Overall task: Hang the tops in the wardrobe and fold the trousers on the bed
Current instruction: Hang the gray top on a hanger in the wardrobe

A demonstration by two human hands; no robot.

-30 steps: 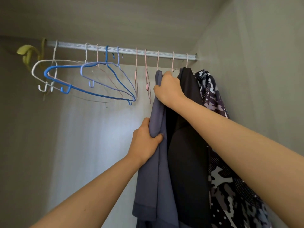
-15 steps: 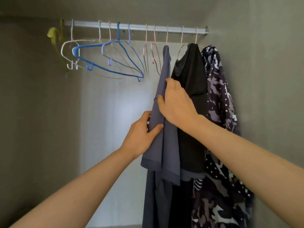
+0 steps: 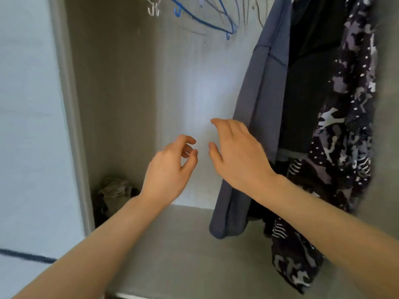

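Three tops hang side by side at the right of the wardrobe: a blue-grey top (image 3: 260, 100), a black top (image 3: 306, 87) and a black-and-grey camouflage top (image 3: 349, 117). My left hand (image 3: 170, 171) hovers in front of the wardrobe's back wall, fingers loosely curled, holding nothing. My right hand (image 3: 239, 152) is beside it with relaxed fingers, just in front of the blue-grey top's left edge and gripping nothing. The rail is out of view above.
Empty blue hangers (image 3: 216, 20) and white hangers (image 3: 153, 7) hang at the top. A crumpled greenish cloth (image 3: 116, 190) lies in the back left corner of the wardrobe floor (image 3: 177, 251). The wardrobe's left side panel (image 3: 71, 126) stands at left.
Both hands have let go of the blue-grey top and dropped lower and left. My view has tilted down, so the rail has left the frame and the wardrobe floor shows.
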